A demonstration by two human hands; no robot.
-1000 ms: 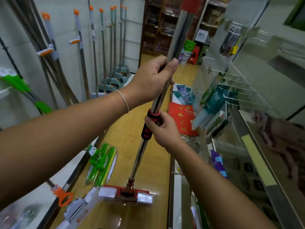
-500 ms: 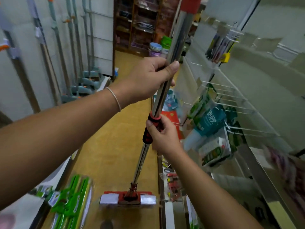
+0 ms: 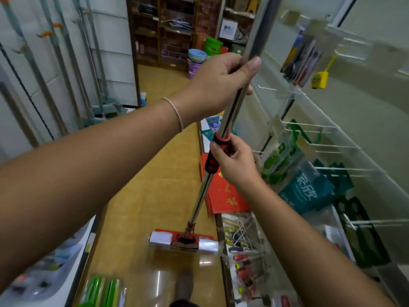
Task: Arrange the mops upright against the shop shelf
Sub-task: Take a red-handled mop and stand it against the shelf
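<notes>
The left hand [image 3: 223, 83] was wrapped round the chrome shaft of the mop [image 3: 230, 116], thumb pressed along the tube, while the right hand [image 3: 234, 160] gripped the red-and-black collar [image 3: 212, 160] lower down, a two-point hold that apparently kept the long handle from swinging. The mop stood steeply tilted in the aisle, its head [image 3: 183, 240] at the floor [image 3: 141, 196] just beside the foot of the shop shelf [image 3: 314, 138] on the right, probably to be leaned there. Other mops [image 3: 66, 69] already stood upright along the left wall.
</notes>
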